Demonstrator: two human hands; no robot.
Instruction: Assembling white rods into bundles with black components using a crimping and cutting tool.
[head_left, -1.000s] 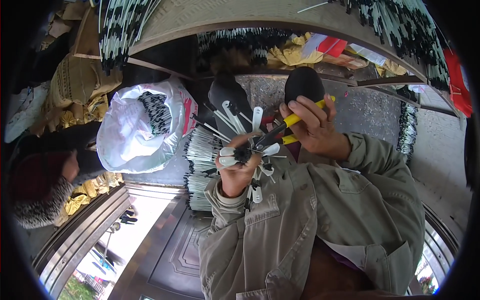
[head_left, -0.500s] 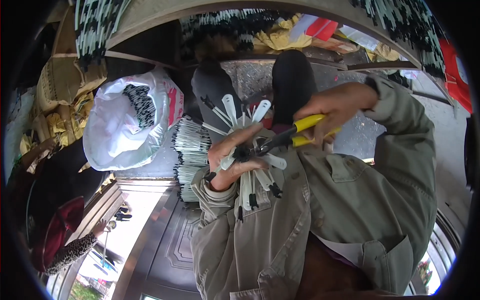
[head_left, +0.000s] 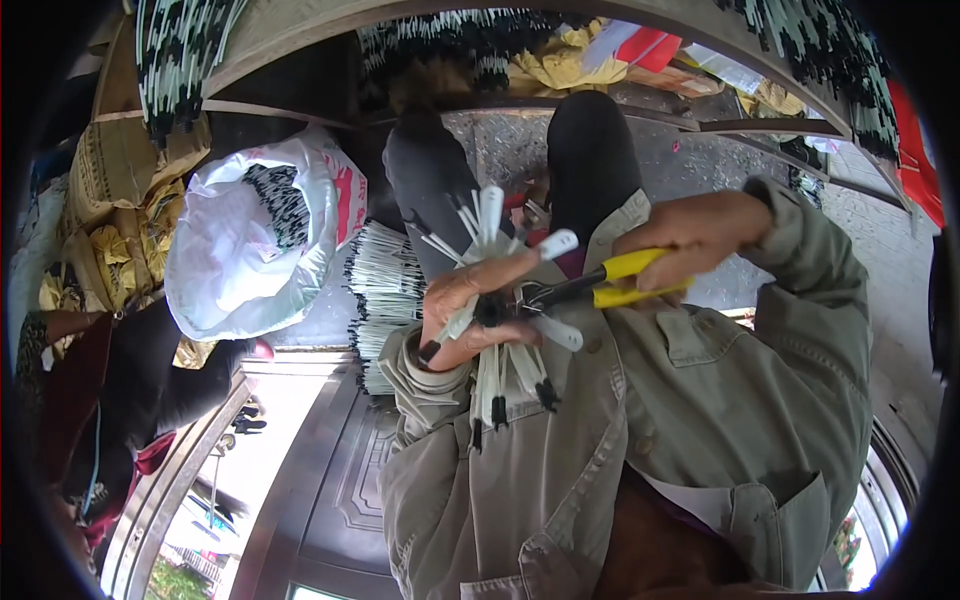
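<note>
My left hand point(head_left: 462, 305) is closed around the middle of a bundle of white strips with black tips point(head_left: 497, 370); the strips fan out above and below it. Several broader pale tabs with small holes point(head_left: 560, 243) stick out among them. Yellow-handled pliers point(head_left: 630, 280) are gripped in my right hand point(head_left: 685, 240). Their dark jaws meet a thin wire loop at the bundle's centre, beside my left fingers. Whether the jaws are closed on the wire, I cannot tell.
On the left stands a white plastic sack point(head_left: 205, 290) with black-and-white pieces inside. Stacked black-tipped white strips point(head_left: 385, 300) lie beside my left arm. A curved wooden rail point(head_left: 300, 60) crosses the far side. Another person in dark clothes point(head_left: 130, 390) is at the left.
The pliers and my right hand have shifted slightly right, and the wire loop at the jaws shows more plainly. The bundle has turned a little. The person at left has moved.
</note>
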